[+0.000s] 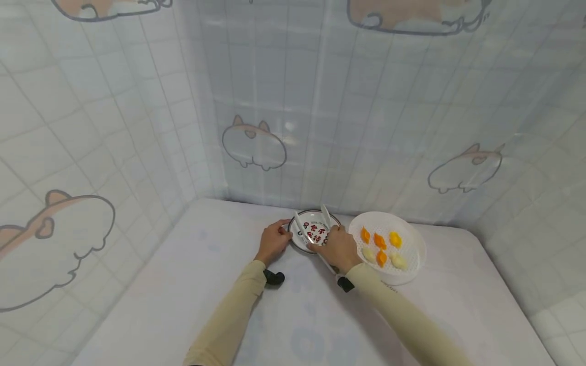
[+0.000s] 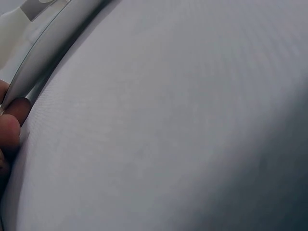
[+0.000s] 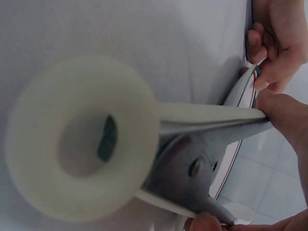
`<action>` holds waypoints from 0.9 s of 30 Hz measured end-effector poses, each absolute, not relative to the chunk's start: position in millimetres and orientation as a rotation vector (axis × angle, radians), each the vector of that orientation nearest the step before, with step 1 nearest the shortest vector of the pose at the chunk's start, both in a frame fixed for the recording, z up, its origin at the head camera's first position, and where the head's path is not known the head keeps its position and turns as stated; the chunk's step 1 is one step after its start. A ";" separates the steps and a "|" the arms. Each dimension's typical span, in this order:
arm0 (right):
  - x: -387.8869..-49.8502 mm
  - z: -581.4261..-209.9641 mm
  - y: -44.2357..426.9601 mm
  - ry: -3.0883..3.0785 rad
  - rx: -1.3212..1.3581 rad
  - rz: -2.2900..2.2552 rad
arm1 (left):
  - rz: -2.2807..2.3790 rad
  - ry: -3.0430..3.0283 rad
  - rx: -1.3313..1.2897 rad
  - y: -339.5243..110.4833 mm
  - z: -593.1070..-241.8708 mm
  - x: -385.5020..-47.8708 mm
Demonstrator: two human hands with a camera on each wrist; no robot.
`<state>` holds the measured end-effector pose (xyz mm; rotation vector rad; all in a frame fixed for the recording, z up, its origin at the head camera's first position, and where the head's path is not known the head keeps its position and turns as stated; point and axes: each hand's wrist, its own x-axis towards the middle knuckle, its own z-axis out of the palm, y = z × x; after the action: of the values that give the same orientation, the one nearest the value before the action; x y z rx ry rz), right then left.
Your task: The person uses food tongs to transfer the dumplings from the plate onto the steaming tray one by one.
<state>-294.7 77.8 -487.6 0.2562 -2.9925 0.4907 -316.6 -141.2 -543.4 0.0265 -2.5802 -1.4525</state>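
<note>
A round plate (image 1: 298, 243) with a dark rim and red printed characters lies on the table near the back wall. My left hand (image 1: 273, 241) holds its left edge; in the right wrist view the left thumb is on top of the rim (image 3: 234, 159) with fingers below. In my right hand (image 1: 341, 249) is a pair of tongs (image 1: 302, 227), with metal arms and a pale ring (image 3: 137, 120) at the end. Their spread tips are over the plate. The left wrist view shows only some left fingers (image 2: 9, 132) and the plate's underside (image 2: 45, 50).
Right of the plate stands a white round basket (image 1: 415, 244) holding several small orange, yellow and pale dumpling-shaped pieces (image 1: 381, 258). A white cloth covers the table (image 1: 183, 284). Tiled-pattern curtains (image 1: 284, 76) with cartoon animals hang behind and at the sides.
</note>
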 end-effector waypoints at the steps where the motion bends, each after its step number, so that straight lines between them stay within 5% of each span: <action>1: -294.9 -488.9 77.6 -2.995 0.251 0.486 | -1.454 -2.580 0.024 -141.2 -544.9 -316.7; 27: -300.8 -498.4 68.4 -2.920 0.145 0.442 | -1.440 -2.571 0.017 -142.2 -548.5 -324.4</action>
<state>-300.8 68.4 -498.4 0.1447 -2.9200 0.4424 -324.4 -142.2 -548.5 0.0171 -2.5715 -1.4403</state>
